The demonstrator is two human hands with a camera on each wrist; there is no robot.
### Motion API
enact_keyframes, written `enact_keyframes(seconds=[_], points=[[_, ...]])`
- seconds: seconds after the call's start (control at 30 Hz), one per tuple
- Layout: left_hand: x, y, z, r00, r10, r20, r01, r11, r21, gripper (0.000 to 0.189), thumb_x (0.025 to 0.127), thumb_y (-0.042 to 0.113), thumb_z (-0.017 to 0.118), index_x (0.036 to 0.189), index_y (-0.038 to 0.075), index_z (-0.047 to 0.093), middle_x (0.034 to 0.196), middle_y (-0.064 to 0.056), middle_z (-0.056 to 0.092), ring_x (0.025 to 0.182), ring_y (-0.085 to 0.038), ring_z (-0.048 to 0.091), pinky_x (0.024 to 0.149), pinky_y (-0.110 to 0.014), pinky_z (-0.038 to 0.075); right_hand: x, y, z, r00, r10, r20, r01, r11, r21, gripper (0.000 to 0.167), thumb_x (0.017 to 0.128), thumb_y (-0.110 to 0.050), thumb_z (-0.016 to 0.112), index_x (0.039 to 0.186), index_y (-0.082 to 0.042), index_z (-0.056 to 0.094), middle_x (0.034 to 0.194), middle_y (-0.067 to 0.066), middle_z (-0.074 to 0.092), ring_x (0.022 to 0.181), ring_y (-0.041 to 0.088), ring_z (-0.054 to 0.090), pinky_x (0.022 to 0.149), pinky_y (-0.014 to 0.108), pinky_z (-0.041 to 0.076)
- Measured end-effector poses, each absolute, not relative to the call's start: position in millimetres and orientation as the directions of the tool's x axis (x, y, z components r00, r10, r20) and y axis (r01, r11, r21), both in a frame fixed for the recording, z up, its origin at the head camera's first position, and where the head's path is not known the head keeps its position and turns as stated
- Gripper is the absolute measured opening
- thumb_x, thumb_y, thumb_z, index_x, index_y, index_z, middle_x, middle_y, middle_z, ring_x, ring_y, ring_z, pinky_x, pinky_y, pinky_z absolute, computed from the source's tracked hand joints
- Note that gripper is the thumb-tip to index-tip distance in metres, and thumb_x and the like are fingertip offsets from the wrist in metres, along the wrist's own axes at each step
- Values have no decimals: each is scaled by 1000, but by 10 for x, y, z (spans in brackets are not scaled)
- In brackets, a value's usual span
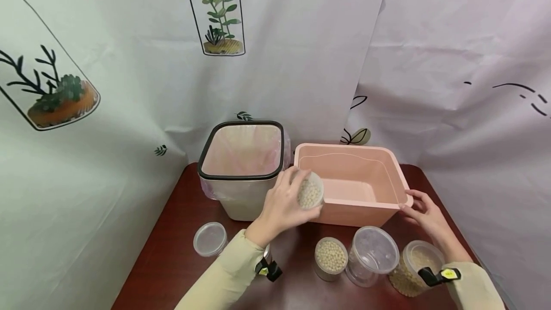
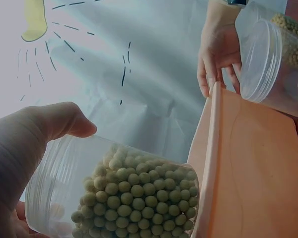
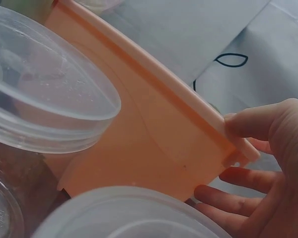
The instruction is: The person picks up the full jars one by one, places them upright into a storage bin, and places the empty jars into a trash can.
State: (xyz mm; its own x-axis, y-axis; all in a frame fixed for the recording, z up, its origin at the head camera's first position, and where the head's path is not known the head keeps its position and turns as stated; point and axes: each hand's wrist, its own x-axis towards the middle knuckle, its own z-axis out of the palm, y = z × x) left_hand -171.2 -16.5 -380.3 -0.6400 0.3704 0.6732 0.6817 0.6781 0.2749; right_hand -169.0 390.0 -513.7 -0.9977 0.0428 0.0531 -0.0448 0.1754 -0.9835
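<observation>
Since everything listed stands on it or is held above it, first entry: dark red table (image 1: 172,252). Pink box (image 1: 344,214), oblong, mouth up; right hand (image 1: 428,214) pinches its near right corner, thumb on the rim, presumably to steady it. Waste bin (image 1: 241,202), lined, black-rimmed, just left of the box, probably for easy reach. Lidded jar (image 1: 402,277) of tan grains, near the right hand. Clear jar (image 1: 373,252), seemingly empty, just left of that. Held jar (image 1: 311,193) of pale balls: left hand (image 1: 284,202) grips it near its top, roughly upright, apparently to leave the lower body bare; raised by the box's near left corner, contact with the rim uncertain. Second jar of balls (image 1: 331,256), beside the clear jar. Small clear container (image 1: 210,239), before the waste bin, contents not legible.
</observation>
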Motion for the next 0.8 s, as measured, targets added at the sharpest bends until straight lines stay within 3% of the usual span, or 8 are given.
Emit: enact_keyframes(seconds=[0.13,0.2,0.3,0.37,0.5,0.53,0.6,0.8], points=[[-1814,-103,-3784,-631,369,682,689,670,275,73,60,47,74,121,13,55,116,-9,50,100,-20,50,56,-35,53,-1782,4064,-5355,-997,42,65,-58,155,-986,54,87,-18,66,135,-20,41,123,9,54,91,9,63,69,32,54],[-1868,-76,-3790,-627,368,686,691,670,272,74,60,47,74,122,12,54,116,-9,51,98,-20,50,57,-34,53,-1768,4048,-5338,-996,33,84,-79,125,-989,52,88,-15,65,134,-18,42,123,11,54,89,9,63,67,32,54],[-1956,-42,-3818,-619,367,694,692,673,261,77,60,48,75,124,10,52,116,-9,51,95,-21,50,58,-34,52,-1666,3864,-5092,-998,48,44,-35,172,-984,55,89,-15,63,137,-9,36,130,26,45,89,8,62,72,36,54],[-2011,-22,-3838,-614,365,700,692,676,254,79,60,48,75,125,9,52,116,-9,51,95,-22,50,60,-33,52,-1666,3843,-5104,-997,59,45,-33,188,-982,58,89,-22,64,137,-11,35,127,19,49,90,5,62,72,34,54],[-2103,20,-3866,-608,352,711,685,686,245,79,60,47,75,125,9,52,116,-9,51,94,-22,51,65,-33,50,-1588,3701,-4926,-995,87,45,-23,234,-972,57,89,-23,64,136,-7,34,129,27,44,87,0,61,72,33,54],[-2122,35,-3867,-611,346,712,680,690,248,78,61,47,74,125,9,52,115,-8,51,93,-22,51,65,-33,50,-1578,3687,-4911,-995,89,52,-30,231,-972,56,89,-23,64,135,-8,35,128,27,44,86,-1,61,71,31,54],[-2156,66,-3868,-621,335,709,668,699,255,76,62,47,74,125,10,52,116,-8,51,93,-22,50,63,-33,50,-1498,3562,-4717,-994,101,39,-12,256,-967,56,91,-18,62,134,-1,31,131,40,31,85,-2,59,72,32,54],[-2257,167,-3903,-648,313,694,644,712,280,72,64,48,72,124,13,51,119,-7,49,95,-22,49,56,-34,51,-1496,3564,-4719,-993,106,41,-12,257,-966,56,91,-18,61,134,-1,31,131,40,31,85,-3,59,71,31,54]])
